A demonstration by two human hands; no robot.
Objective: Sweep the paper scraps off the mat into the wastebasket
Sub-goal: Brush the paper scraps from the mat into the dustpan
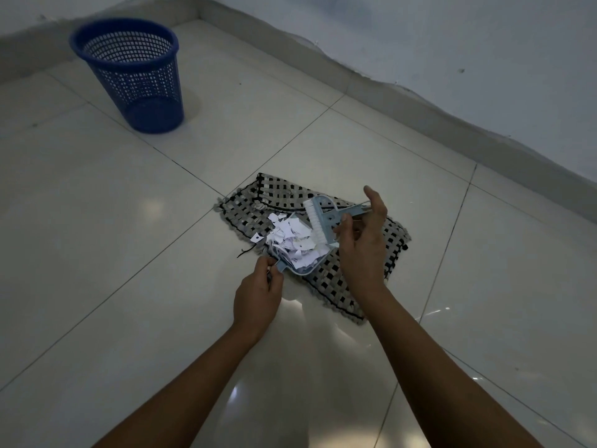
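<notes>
A black-and-grey woven mat (365, 266) lies on the tiled floor. A small pale blue dustpan (290, 268) rests on its left part, heaped with white paper scraps (292, 239). My left hand (258, 295) grips the dustpan's handle at the mat's near left edge. My right hand (363, 240) holds a pale blue hand brush (321, 219) by its handle, bristles down against the pile. A few scraps (256, 238) lie just beyond the pan's left rim. The blue mesh wastebasket (132, 72) stands upright at the far left, well away from the mat.
Glossy white floor tiles (129, 221) spread all around. A wall with a grey skirting (452, 124) runs diagonally behind the mat, meeting another wall near the wastebasket.
</notes>
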